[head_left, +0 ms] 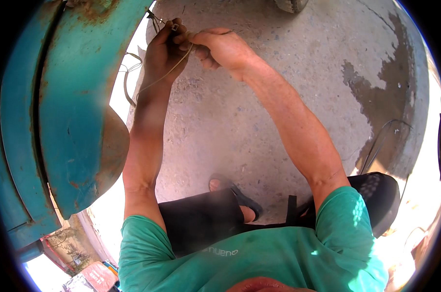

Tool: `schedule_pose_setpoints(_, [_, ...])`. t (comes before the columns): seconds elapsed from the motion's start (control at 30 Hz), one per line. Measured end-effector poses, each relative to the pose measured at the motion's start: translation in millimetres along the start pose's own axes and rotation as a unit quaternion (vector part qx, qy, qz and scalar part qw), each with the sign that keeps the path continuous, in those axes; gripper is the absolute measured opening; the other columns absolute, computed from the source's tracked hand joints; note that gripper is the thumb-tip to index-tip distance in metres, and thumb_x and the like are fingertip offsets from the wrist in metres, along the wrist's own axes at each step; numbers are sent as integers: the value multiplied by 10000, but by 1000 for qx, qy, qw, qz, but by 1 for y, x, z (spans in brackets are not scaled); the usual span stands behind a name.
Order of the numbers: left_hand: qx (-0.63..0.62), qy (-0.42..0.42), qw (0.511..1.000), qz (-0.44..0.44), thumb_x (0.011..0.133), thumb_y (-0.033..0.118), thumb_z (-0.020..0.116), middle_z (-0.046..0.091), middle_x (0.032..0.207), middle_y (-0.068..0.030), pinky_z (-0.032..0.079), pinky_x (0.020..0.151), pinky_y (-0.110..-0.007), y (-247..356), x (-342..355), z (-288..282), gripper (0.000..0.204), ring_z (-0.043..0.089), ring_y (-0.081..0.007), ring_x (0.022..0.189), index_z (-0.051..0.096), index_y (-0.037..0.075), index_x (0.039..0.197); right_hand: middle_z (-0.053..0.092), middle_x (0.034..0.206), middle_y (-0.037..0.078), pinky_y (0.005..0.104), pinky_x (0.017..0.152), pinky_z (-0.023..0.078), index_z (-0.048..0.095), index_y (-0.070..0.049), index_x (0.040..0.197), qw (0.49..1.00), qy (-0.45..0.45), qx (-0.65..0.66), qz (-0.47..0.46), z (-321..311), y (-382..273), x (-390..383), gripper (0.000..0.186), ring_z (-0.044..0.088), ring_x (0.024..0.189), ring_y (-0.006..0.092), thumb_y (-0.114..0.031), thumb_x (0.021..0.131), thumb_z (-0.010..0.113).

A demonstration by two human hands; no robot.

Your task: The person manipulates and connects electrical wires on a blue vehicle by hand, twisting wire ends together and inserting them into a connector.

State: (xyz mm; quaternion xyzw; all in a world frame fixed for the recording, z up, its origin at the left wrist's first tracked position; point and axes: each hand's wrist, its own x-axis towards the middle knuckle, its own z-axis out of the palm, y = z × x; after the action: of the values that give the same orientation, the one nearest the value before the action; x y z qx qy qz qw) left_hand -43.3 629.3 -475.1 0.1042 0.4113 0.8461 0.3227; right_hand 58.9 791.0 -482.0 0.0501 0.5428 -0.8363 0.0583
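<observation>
My left hand [165, 51], in shadow beside the rusty teal vehicle panel [84, 102], is closed around a small pale square-ended connector [175, 27]. Close against it, my right hand [225, 48] pinches a thin cream-coloured wire [181, 59]. That wire runs from the right fingers down across my left wrist toward the panel's edge. Dark thin wires [155, 19] stick out just beyond the left fingers. The fingertips overlap, so how the connector and wire meet is hidden.
Loose cable loops [128, 85] hang from the panel edge. Concrete floor [215, 131] lies below, with a dark wet patch [383, 97] and a black cable [376, 146] at the right. A rounded object [291, 5] stands at the top. Assorted items [99, 276] lie lower left.
</observation>
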Motion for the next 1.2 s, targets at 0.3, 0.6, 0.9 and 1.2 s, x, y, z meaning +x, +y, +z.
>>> schedule_pose_setpoints(0.3, [10,-2,1000,-4,1039,186,485,614,864,-38,449,679,-282,0,0,-2,211,532,-125,716,596,12,1082,564,729,-3,267,543,396,774,-103,1011,1000,-11,29,-1,-3,4,8,273,499,603,110,-279,949,574])
schedule_pose_setpoints(0.6, [-1,-23,1000,-15,1042,182,482,615,850,-30,453,685,-280,2,-2,-2,211,529,-112,711,601,11,1077,540,654,4,285,514,361,758,-42,963,999,-31,29,-12,-1,2,12,307,497,587,122,-273,943,555])
schedule_pose_setpoints(0.9, [67,-13,998,2,1044,196,485,623,845,-9,445,667,-266,3,-4,1,212,527,-94,695,622,34,1045,572,684,29,295,505,373,719,-26,894,1000,-15,18,0,0,1,18,340,517,576,131,-343,936,605])
schedule_pose_setpoints(1.2, [106,-10,994,16,1040,197,485,629,797,-4,433,667,-264,2,-4,-2,211,544,-97,693,632,47,1043,578,686,30,291,510,380,710,-27,898,1000,-23,-7,-11,0,6,25,338,514,574,129,-343,941,596])
